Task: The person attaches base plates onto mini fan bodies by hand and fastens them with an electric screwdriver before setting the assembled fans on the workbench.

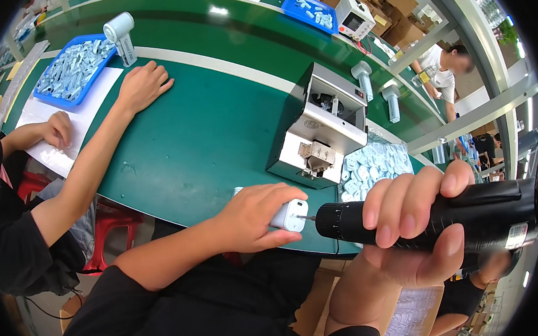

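Observation:
My left hand (247, 219) is closed around a light blue plastic housing (295, 217), holding it over the front edge of the green table. The housing's end faces right and has a small dark slot near its top. Most of its body is hidden under my palm and fingers. In my right hand (414, 208) is a thick black electric screwdriver (341, 222), gripped around its barrel and lying nearly level. Its thin bit points left and meets the end face of the housing. Whether a screw sits under the tip is too small to tell.
A metal screw feeder machine (326, 131) stands behind my hands. Beside it lies a bag of light blue parts (374, 165). At left, a co-worker's arm (91, 151) rests on the table (179, 125) near a blue tray (63, 100) of small parts and a handheld fan (122, 36).

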Demonstrator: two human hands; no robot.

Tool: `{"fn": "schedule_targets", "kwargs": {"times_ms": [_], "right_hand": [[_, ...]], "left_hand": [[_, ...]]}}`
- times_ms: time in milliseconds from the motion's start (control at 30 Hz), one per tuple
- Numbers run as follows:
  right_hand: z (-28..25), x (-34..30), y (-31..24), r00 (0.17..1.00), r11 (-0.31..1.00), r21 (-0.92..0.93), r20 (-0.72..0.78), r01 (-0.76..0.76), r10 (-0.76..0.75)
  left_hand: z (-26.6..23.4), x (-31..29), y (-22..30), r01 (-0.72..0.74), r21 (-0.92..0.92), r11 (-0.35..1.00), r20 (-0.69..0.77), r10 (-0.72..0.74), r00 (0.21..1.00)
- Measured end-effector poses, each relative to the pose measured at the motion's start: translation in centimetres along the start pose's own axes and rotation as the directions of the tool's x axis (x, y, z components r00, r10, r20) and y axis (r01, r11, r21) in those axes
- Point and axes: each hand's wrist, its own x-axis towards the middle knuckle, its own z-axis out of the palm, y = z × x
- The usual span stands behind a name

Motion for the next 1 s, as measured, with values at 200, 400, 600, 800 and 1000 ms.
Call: {"fn": "schedule_targets", "kwargs": {"times_ms": [200, 400, 600, 800, 1000], "right_hand": [[-0.2, -0.2, 0.4, 0.999, 1.000, 0.015, -0.027, 0.020, -0.019], [-3.1, 1.3, 1.0, 0.962, 0.985, -0.052, -0.209, 0.167, -0.174], [-5.5, 2.5, 6.4, 0.910, 0.990, -0.136, -0.415, -0.045, -0.015], [-5.8, 2.6, 7.3, 0.912, 0.993, -0.107, -0.410, -0.039, -0.008], [-5.6, 2.1, 7.6, 0.912, 0.988, -0.109, -0.405, -0.111, 0.057]], "left_hand": [[0.0, -0.2, -0.4, -0.023, -0.016, 1.000, -0.028, 0.022, 0.999], [0.0, -0.9, -1.1, -0.030, -0.035, 0.999, -0.031, 0.029, 0.999], [-0.1, -1.4, -1.4, -0.017, -0.193, 0.981, -0.123, -0.007, 0.992], [-0.2, -1.0, -1.2, -0.060, -0.124, 0.991, -0.108, 0.046, 0.993], [0.0, -1.4, -1.6, -0.036, -0.188, 0.981, -0.126, 0.012, 0.992]]}}
